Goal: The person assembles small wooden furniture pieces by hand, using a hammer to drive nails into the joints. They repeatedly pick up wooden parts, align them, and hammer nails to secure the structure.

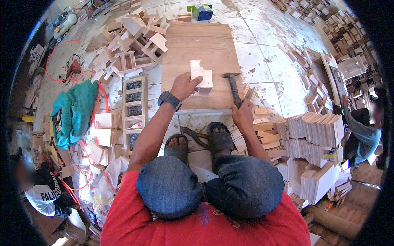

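My left hand [184, 87] grips a small wooden box-like piece [201, 73] by its left side, thumb lying on top. The piece has a pale face with a curved notch cut into its far edge. It rests on a flat brown plywood board [221, 45] in front of me. To its right, my right hand [243, 114] is wrapped round the dark handle of a hammer [234, 88]. The hammer's head points away from me, near the board's right edge, apart from the wooden piece. Metal pincers [195, 136] lie on the floor between my sandalled feet.
A heap of small wooden assemblies [127, 45] lies far left, near a slatted wooden frame [134, 106]. Stacked panels [314, 133] stand right. A green cloth [74, 110] and red hose [51, 67] are at left. One person [367, 139] sits right, another [43, 190] left.
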The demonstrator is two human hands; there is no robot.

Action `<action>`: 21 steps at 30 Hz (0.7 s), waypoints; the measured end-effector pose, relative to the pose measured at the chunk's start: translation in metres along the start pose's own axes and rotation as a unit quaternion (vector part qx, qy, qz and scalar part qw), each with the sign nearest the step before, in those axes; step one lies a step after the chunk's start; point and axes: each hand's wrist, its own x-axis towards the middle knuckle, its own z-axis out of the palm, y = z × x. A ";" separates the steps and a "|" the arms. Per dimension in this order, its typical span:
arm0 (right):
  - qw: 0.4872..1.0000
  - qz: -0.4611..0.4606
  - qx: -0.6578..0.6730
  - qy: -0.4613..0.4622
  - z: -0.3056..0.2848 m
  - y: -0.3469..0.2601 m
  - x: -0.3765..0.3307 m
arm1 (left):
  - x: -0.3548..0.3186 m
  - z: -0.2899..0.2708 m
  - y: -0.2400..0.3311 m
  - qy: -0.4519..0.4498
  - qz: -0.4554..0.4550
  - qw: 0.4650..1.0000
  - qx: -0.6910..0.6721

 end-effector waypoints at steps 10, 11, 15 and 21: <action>0.951 -0.132 0.271 -0.070 -0.101 -0.027 -0.038 | 0.004 0.001 -0.006 0.007 -0.001 0.999 0.049; 0.949 -0.182 0.256 -0.031 -0.109 -0.031 -0.043 | 0.004 0.001 -0.007 0.007 -0.006 0.999 0.037; 0.961 -0.163 0.204 -0.094 -0.116 -0.040 -0.050 | 0.002 0.002 -0.007 0.007 0.003 1.000 -0.007; 0.959 -0.113 0.216 -0.141 -0.111 -0.035 -0.051 | 0.000 0.001 -0.006 0.010 0.005 1.000 0.013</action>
